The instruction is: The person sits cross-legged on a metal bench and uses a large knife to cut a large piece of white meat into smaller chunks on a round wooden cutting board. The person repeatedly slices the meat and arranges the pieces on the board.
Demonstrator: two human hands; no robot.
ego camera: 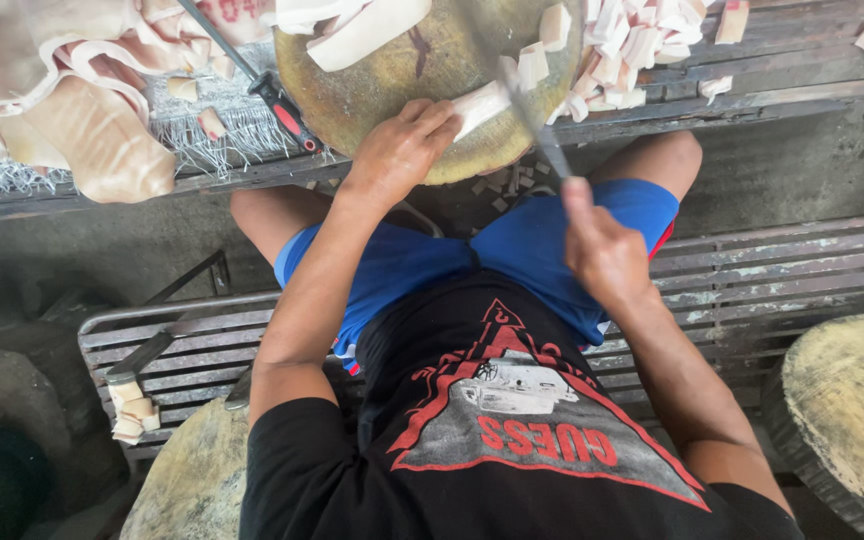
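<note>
Fat strip [480,104] lies on the round block [372,90], pinned by the left hand [399,150]; right hand [602,250] grips the knife [537,125]. It looks soft and slippery, best held flat near the cut

The round chopping block [392,80] is cut off by the top edge, its far half unseen. The knife [532,115] is smeared by motion blur; its edge cannot be made out. The handle is covered by the right hand [602,250]. The near end of the pale strip [482,103] is hidden under the left hand [397,150]. The pile of skin slabs [82,90] is cropped at top and left. A second block [852,420] is cut by the right edge.
</note>
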